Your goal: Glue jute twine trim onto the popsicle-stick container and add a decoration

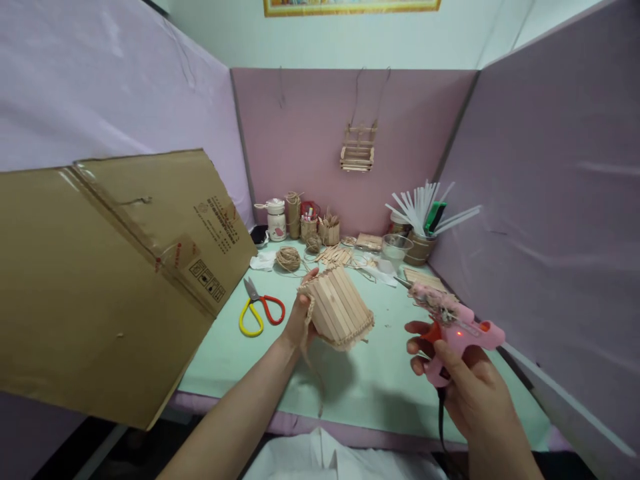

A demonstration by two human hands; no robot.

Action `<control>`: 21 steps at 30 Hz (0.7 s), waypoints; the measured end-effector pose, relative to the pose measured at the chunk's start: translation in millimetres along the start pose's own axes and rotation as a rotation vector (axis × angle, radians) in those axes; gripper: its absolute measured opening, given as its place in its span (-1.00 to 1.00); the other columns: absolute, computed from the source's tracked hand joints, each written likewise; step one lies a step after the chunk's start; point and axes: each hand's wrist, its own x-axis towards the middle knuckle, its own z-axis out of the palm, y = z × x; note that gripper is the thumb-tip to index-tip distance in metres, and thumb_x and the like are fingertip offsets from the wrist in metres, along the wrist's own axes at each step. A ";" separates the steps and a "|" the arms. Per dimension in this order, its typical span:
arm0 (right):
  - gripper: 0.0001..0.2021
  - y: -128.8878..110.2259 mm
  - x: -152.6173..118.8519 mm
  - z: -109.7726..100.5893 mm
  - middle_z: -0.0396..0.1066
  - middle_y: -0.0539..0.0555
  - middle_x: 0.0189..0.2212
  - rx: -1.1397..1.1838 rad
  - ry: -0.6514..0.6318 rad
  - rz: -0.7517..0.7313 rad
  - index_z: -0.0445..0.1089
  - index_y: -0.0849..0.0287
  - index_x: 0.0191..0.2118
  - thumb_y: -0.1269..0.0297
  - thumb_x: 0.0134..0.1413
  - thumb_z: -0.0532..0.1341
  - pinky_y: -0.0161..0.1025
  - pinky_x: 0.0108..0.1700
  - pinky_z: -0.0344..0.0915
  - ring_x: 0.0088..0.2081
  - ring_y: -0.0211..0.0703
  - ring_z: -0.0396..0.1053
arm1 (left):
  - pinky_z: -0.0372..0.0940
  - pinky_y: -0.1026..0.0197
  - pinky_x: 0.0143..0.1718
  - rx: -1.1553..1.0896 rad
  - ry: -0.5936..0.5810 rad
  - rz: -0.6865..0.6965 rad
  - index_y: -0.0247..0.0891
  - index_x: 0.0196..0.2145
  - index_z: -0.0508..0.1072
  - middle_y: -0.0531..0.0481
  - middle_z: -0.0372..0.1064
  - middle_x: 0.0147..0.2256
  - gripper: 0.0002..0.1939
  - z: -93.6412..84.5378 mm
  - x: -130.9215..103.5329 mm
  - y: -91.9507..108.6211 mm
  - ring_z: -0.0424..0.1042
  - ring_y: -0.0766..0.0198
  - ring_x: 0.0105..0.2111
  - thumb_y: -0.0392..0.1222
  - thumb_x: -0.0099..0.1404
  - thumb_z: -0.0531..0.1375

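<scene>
My left hand (301, 317) grips a small craft piece made of wooden sticks (337, 303), tilted above the table. Braided twine (309, 317) runs along its edge, and a loose end hangs down. In my right hand (467, 380) is a pink hot glue gun (457, 330) with an orange trigger and a lit red light. Its metal nozzle points left toward the stick piece, apart from it. A black cord drops from the handle. Scissors (260, 310) with one yellow and one red handle lie left of my left hand.
A large cardboard sheet (115, 267) leans at the left. Along the back stand a white bottle (276, 220), a twine ball (288, 259), loose sticks (336, 255), a clear cup (397, 250) and a pot of white glue sticks (420, 247). A small stick swing (358, 148) hangs on the pink partition.
</scene>
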 end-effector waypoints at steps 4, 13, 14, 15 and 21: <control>-0.72 -1.2 -15.6 8.4 0.44 0.08 -0.51 -0.230 -0.110 -0.096 0.49 0.16 -0.24 0.07 0.02 0.29 -0.27 -0.51 0.31 -0.53 -0.18 0.33 | 0.19 -0.07 0.12 0.009 -0.026 0.149 -0.04 0.21 0.18 -0.13 0.28 0.15 0.02 6.4 -3.1 2.0 0.17 -0.12 0.20 0.29 -0.17 0.37; -0.70 6.5 -33.4 31.9 0.49 0.08 -0.43 -0.547 -0.149 -0.290 0.49 0.16 -0.18 0.05 0.11 0.20 -0.33 -0.48 0.35 -0.52 -0.21 0.34 | 0.20 -0.03 0.11 0.002 -0.073 0.242 -0.10 0.21 0.16 -0.20 0.29 0.12 0.05 7.8 -3.8 -1.7 0.30 -0.09 0.11 0.22 -0.19 0.42; -0.70 6.3 -34.5 34.4 0.49 0.07 -0.43 -0.568 -0.146 -0.309 0.48 0.14 -0.17 0.05 0.13 0.19 -0.34 -0.48 0.34 -0.52 -0.21 0.33 | 0.20 -0.03 0.11 -0.002 -0.071 0.253 -0.10 0.22 0.14 -0.21 0.29 0.12 0.06 7.4 -3.2 -2.6 0.31 -0.09 0.10 0.21 -0.19 0.43; -0.71 6.0 -35.4 36.5 0.49 0.06 -0.43 -0.589 -0.145 -0.327 0.48 0.13 -0.18 0.04 0.13 0.18 -0.34 -0.48 0.34 -0.52 -0.21 0.33 | 0.21 -0.02 0.10 -0.008 -0.070 0.265 -0.10 0.23 0.13 -0.21 0.29 0.12 0.07 6.8 -2.5 -3.6 0.32 -0.09 0.09 0.20 -0.20 0.43; -0.73 6.3 -35.9 43.1 0.48 0.06 -0.41 -0.653 -0.188 -0.430 0.45 0.10 -0.14 0.08 0.18 0.14 -0.30 -0.36 0.40 -0.47 -0.17 0.38 | 0.24 0.04 0.05 -0.012 -0.098 0.305 -0.05 0.23 0.14 -0.16 0.34 0.08 0.03 2.8 0.4 -8.1 0.36 -0.02 0.05 0.14 -0.17 0.44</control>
